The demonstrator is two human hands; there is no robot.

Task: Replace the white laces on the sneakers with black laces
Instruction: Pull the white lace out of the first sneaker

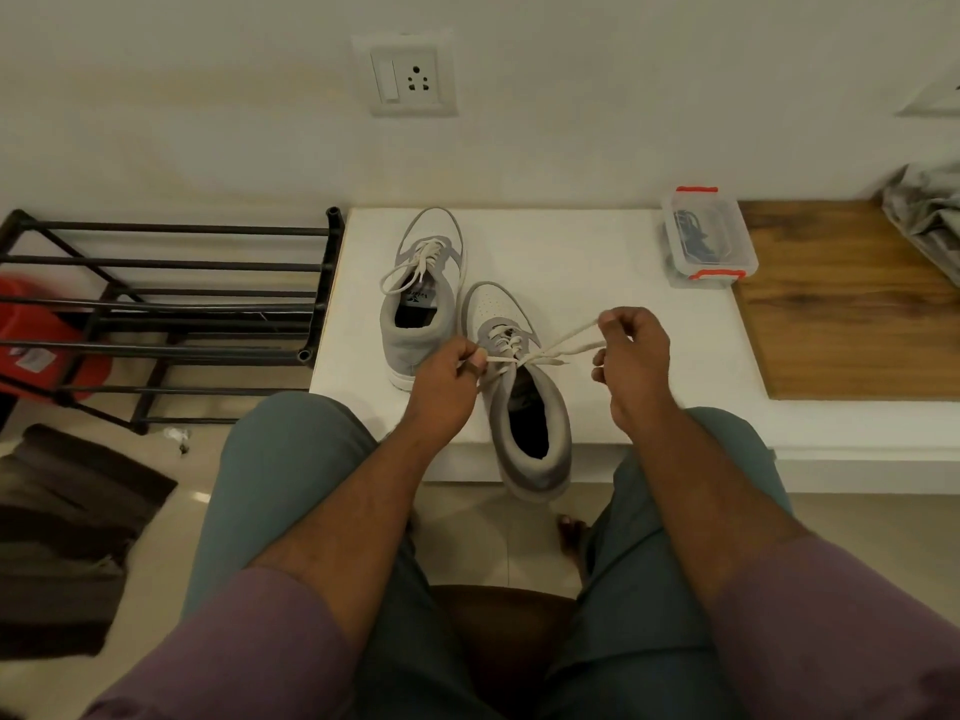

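A home, probably an entryway or bedroom corner. A black metal shoe rack stands at the left against a plain white wall, a wall socket sits at top centre, and a low white ledge with a wooden panel runs right. Tiled floor and a dark mat fill the lower left.

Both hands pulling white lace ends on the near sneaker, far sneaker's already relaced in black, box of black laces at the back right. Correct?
Not quite. In the head view the far sneaker still carries its white lace; nothing is relaced yet. The rest holds: left hand and right hand each pinch a white lace end on the near sneaker, and the clear box of dark laces sits back right.
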